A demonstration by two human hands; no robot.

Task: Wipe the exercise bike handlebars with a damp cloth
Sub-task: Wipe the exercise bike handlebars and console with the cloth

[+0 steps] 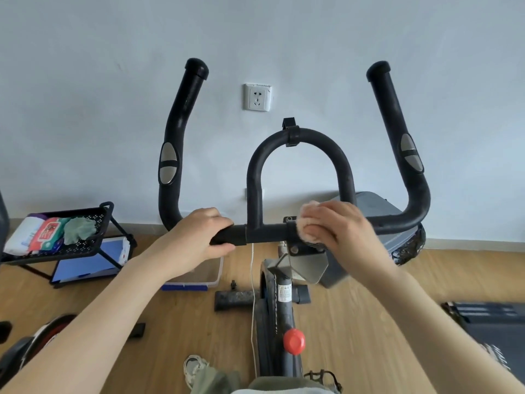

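Left hand [196,237] grips the matte black handlebars [254,177]; right hand [341,227] clutches a fluffy pale-pink cloth [306,238] against them.

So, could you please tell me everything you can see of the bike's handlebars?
The handlebars are black, matte, foam-like tubing: a horizontal crossbar, a rounded centre loop and two outer horns with capped ends, each carrying oval silver pads. A small black clip sits atop the loop. The left hand grips the crossbar left of the loop; the right hand presses a pale pink cloth against it at the loop's right foot.
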